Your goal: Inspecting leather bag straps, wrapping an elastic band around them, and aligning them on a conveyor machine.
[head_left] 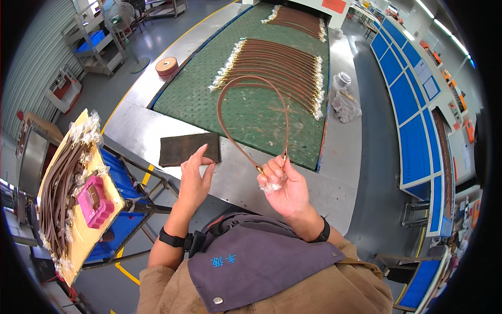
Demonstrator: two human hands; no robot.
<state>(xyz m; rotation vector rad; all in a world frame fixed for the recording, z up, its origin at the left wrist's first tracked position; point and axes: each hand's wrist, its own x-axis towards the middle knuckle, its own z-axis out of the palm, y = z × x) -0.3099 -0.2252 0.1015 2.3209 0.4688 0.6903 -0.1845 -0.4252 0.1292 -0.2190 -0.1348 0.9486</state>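
Observation:
My right hand [288,191] is closed around both ends of a brown strap [220,112], which stands up from it in a tall loop. Gold-coloured metal fittings and clear plastic wrap show at the strap's ends by my fingers. My left hand [194,180] is held with fingers apart at the near edge of a dark, flat rectangular block [180,150]; whether a fingertip touches it I cannot tell. Beyond the loop, a row of similar brown straps [277,64] with plastic-wrapped ends lies across a green conveyor belt [188,102].
A metal frame [340,172] borders the belt. On it sit a brown tape roll [167,67] at left and a crumpled plastic bag [346,105] at right. At my left, a yellowish board [112,191] bears many straps and a pink tray [95,203]. More straps [298,22] lie farther off.

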